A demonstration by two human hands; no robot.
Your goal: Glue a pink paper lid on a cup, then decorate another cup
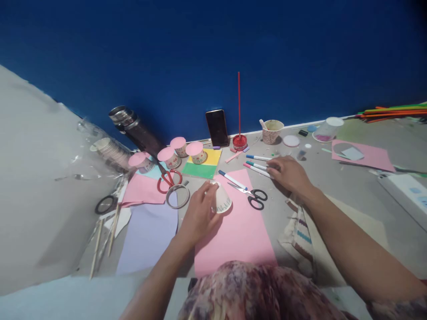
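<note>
A white paper cup [223, 199] with green grass-like strokes along its rim is tilted over the pink paper [233, 240], and my left hand [200, 209] grips it. My right hand [291, 174] rests among the markers, its fingertips closed about the end of the green-capped marker [256, 165]. Just in front of it lies a pink-capped marker [258, 170]; a blue-capped marker [258, 158] is behind. Between my hands are another blue marker [233, 180] and black-handled scissors [256, 198]. Several decorated cups with pink paper discs on top [196, 153] stand at the back left.
A dark flask [140, 133] leans against the wall beside bagged cups [111, 153]. Red-handled scissors [169, 181], a tape roll [178, 196] and lilac paper [150, 235] lie left. A phone [217, 128], a red stick in a base [239, 142] and a patterned cup [271, 133] stand behind.
</note>
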